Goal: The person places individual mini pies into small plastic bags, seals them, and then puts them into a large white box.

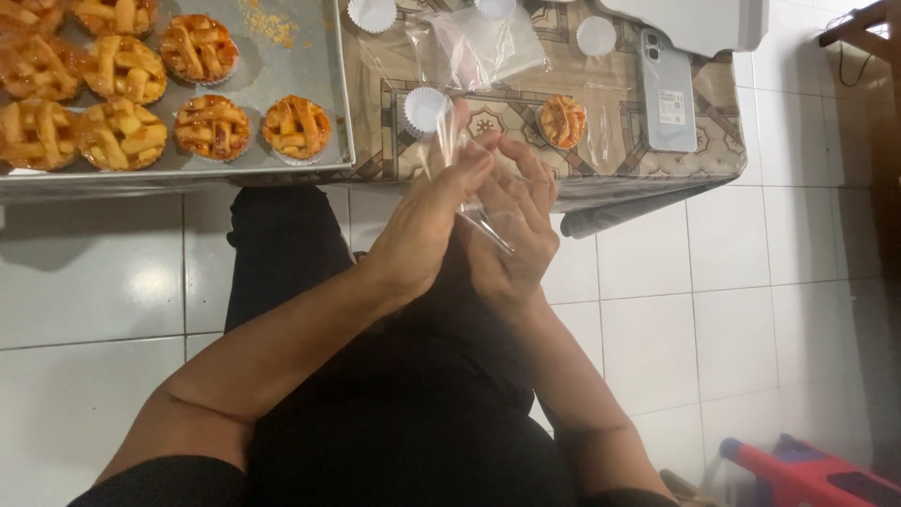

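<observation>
Tarts [211, 127] on tray [310, 66], phone [668, 92] right

Both forearms converge at centre; the left hand [434, 225] lies palm against the right hand [514, 230], fingers extended far.

Your silver metal baking tray [282, 75] of golden lattice-topped tarts [122, 70] sits left on the patterned tabletop [619, 155]. A grey smartphone [666, 89] lies right, near white paper cups [373, 13].

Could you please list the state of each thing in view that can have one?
Left hand: pressed against the clear plastic bag.
Right hand: holding the same bag, fingers spread.
Clear plastic bag: empty, held between both hands.
Baking tray: holding lattice tarts.
Lattice tarts: baked, unwrapped.
Single tart: on the table, apart from the tray.
Paper cup: empty.
Phone: lying flat, back up.
</observation>
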